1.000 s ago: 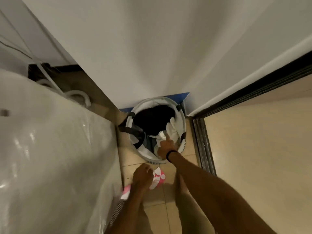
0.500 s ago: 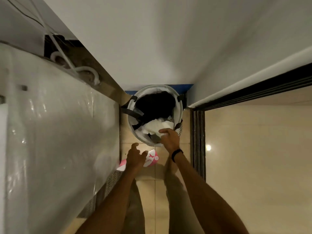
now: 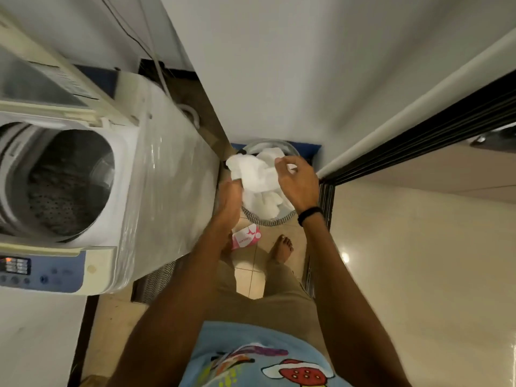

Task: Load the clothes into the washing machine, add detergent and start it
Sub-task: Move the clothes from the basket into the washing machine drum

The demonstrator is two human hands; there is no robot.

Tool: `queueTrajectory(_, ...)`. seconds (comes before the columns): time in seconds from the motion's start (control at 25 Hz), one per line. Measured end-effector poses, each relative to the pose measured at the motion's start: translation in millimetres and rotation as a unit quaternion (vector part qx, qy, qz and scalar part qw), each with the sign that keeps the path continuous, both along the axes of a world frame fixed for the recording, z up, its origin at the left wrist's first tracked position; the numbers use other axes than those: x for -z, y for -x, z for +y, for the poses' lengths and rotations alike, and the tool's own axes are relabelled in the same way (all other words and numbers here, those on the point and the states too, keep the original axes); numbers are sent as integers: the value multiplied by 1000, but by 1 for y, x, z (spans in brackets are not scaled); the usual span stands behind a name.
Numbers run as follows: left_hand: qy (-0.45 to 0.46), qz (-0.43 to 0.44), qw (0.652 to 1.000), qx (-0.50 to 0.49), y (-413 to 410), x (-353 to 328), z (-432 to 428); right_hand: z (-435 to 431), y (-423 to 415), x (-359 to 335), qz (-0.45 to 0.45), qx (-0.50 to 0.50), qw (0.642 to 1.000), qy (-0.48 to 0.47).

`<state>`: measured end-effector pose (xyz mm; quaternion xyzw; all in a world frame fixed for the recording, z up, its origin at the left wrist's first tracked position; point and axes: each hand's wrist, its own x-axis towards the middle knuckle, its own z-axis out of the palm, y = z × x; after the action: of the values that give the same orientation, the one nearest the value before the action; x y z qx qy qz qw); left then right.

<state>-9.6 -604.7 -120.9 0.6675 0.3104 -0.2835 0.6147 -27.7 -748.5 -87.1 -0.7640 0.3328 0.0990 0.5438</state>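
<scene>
White walls and a beige tiled floor [image 3: 251, 277] framed a narrow laundry corner. At the left of the frame stood a top-loading washing machine [image 3: 156, 169], its lid raised and its drum [image 3: 61, 185] open. At centre, against the wall, a round laundry basket [image 3: 268, 220] sat on the floor. Above it a person held a white garment [image 3: 257, 177]. The right hand [image 3: 298, 182], a black band [image 3: 310, 215] on its wrist, had its grip pinched on the cloth's upper edge. The left hand [image 3: 229, 196], blurred, touched the lower left edge, its grip impossible to judge. A pink packet [image 3: 245, 239] lay on the tiles just below the basket.
</scene>
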Motion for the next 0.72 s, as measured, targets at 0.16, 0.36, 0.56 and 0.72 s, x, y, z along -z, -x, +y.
queueTrajectory(0.16,272,-18,960,-60,14,-87,52,19,3,-26,59,-93,991,-74)
queueTrajectory(0.36,102,-175,976,76,9,-151,130,74,14,-79,-92,-158,978,-100)
queueTrajectory(0.56,-402,-361,841,25,-12,-190,233,116,-3,-167,-250,-75,957,-123)
queueTrajectory(0.72,-434,-271,808,293,0,-224,254,173,-12,-229,-273,-245,919,-145)
